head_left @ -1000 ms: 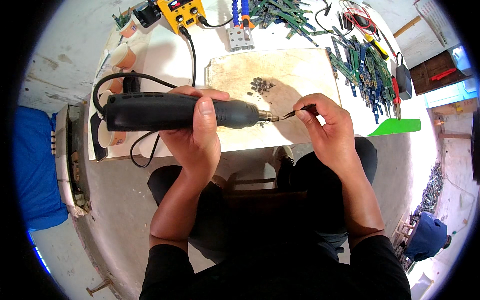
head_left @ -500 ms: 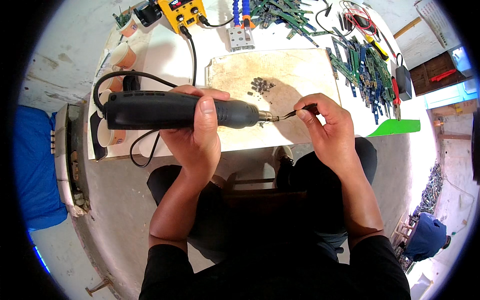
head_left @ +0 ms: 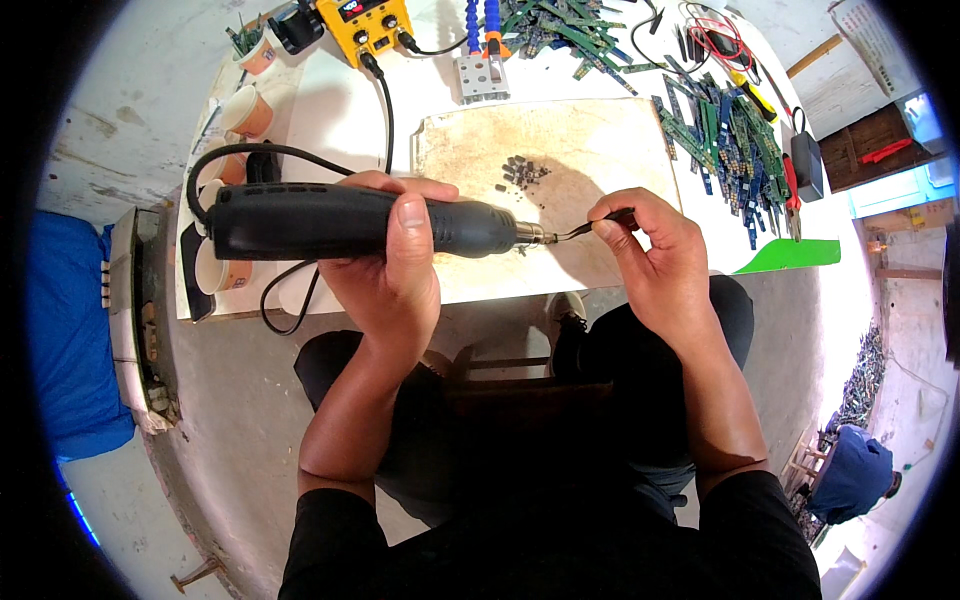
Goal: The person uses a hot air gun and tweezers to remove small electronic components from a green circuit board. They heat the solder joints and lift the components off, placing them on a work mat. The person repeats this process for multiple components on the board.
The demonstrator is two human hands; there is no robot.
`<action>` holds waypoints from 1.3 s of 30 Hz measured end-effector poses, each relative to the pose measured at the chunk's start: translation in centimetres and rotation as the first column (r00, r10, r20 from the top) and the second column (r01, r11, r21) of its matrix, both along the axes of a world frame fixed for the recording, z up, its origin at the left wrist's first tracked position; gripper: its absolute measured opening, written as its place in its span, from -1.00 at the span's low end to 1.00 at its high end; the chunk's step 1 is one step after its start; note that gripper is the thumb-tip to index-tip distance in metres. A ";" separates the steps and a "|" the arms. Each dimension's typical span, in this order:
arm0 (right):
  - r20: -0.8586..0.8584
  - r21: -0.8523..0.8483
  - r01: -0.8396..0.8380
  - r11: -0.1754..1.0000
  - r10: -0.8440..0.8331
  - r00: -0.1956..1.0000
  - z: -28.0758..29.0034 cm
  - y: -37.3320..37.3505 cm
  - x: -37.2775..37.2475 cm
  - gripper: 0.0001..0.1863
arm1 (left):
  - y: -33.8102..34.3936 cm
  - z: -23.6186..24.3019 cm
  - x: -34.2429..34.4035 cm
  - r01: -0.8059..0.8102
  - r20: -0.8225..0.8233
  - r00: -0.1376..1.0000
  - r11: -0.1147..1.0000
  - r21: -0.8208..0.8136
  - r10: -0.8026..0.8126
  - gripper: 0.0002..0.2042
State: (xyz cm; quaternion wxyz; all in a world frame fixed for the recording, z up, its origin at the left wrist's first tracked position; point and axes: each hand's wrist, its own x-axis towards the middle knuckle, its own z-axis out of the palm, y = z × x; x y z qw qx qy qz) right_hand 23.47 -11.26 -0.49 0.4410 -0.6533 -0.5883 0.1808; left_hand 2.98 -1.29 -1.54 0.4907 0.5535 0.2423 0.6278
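Note:
My left hand (head_left: 395,240) is wrapped round a black hot air gun (head_left: 310,220), which lies level with its metal nozzle (head_left: 535,233) toward the right. A pair of dark tweezers (head_left: 590,227) is pinched in my right hand (head_left: 655,255), its tips at the mouth of the nozzle. Whether the tips hold anything is too small to tell. Beneath both tools is a stained, tan work board (head_left: 460,140) at the table's near side. On it, just beyond the nozzle, sits a small heap of dark chips (head_left: 525,172).
A yellow heat station (head_left: 365,28) stands at the back left, cabled to the gun. Paper cups (head_left: 247,112) line the left edge. Green and blue circuit strips (head_left: 720,130) pile up at right, near red-handled pliers (head_left: 793,195). A metal block (head_left: 482,78) stands behind the board.

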 end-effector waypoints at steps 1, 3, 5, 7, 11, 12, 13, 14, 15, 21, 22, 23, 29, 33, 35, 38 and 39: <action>-0.001 -0.004 0.002 1.000 -0.002 1.000 0.1 0.0 0.0 -0.93 | 0.0 -0.1 0.0 0.003 0.001 1.000 1.000 -0.003 -0.003 -0.81; 0.000 0.004 -0.001 1.000 0.001 1.000 0.0 0.0 0.0 -0.92 | 0.0 -0.2 -0.1 0.008 0.000 1.000 1.000 -0.009 -0.008 -0.80; 0.005 0.028 -0.008 1.000 0.008 1.000 -0.2 0.1 0.2 -0.91 | -0.1 -0.1 0.0 0.000 0.007 1.000 1.000 -0.015 0.000 -0.79; 0.009 0.012 -0.004 1.000 0.004 1.000 0.0 0.0 0.1 -0.91 | -0.1 -0.1 0.1 0.001 0.015 1.000 1.000 -0.017 -0.001 -0.79; 0.014 0.011 -0.004 1.000 0.004 1.000 0.0 0.0 0.1 -0.91 | 0.0 0.0 0.1 0.011 0.023 1.000 1.000 -0.008 -0.011 -0.80; 0.012 0.017 -0.004 1.000 0.004 1.000 -0.1 0.0 0.1 -0.91 | 0.0 0.0 0.1 0.013 0.022 1.000 1.000 -0.005 -0.013 -0.80; 0.010 0.023 -0.003 1.000 0.003 1.000 -0.2 0.1 0.2 -0.91 | 0.0 0.0 0.1 0.011 0.013 1.000 1.000 -0.001 -0.011 -0.81; 0.008 0.029 -0.004 1.000 0.003 1.000 -0.2 0.1 0.2 -0.91 | 0.0 0.0 0.0 0.009 0.003 1.000 1.000 0.004 -0.009 -0.81; 0.008 0.030 -0.005 1.000 0.005 1.000 -0.3 0.1 0.2 -0.91 | 0.0 0.0 0.0 0.006 -0.006 1.000 1.000 0.008 -0.006 -0.81; 0.006 0.017 -0.002 1.000 0.002 1.000 -0.1 0.1 0.1 -0.92 | 0.0 0.1 0.0 0.003 -0.009 1.000 1.000 0.007 -0.003 -0.84; 0.008 0.007 0.002 1.000 -0.002 1.000 0.0 0.0 0.1 -0.92 | 0.0 0.1 0.0 0.004 -0.008 1.000 1.000 0.007 -0.004 -0.84; 0.010 -0.002 0.005 1.000 -0.005 1.000 0.0 0.0 0.1 -0.92 | 0.0 0.0 0.0 0.004 -0.007 1.000 1.000 0.008 -0.004 -0.84; -0.010 0.056 -0.001 0.998 0.001 1.000 -0.4 0.1 0.1 -0.92 | -0.1 0.4 -0.2 -0.044 -0.027 0.999 0.999 -0.012 0.043 -0.83; -0.069 0.038 0.026 0.999 -0.023 0.997 -0.1 0.7 0.1 -0.92 | 0.3 0.8 -0.8 -0.120 -0.063 0.991 0.993 0.022 0.121 -0.80; -0.020 0.016 0.040 0.999 -0.039 0.999 0.0 1.5 0.3 -0.93 | 0.7 0.9 -1.0 -0.163 -0.068 0.984 0.985 0.046 0.166 -0.77; -0.057 0.111 0.038 0.993 -0.032 0.998 0.2 3.7 0.3 -0.92 | 1.2 1.1 -1.6 -0.207 -0.066 0.976 0.978 0.041 0.209 -0.75; -0.059 0.099 0.051 0.994 -0.046 0.997 0.1 4.1 0.1 -0.92 | 1.3 1.1 -1.8 -0.216 -0.063 0.974 0.976 0.033 0.218 -0.75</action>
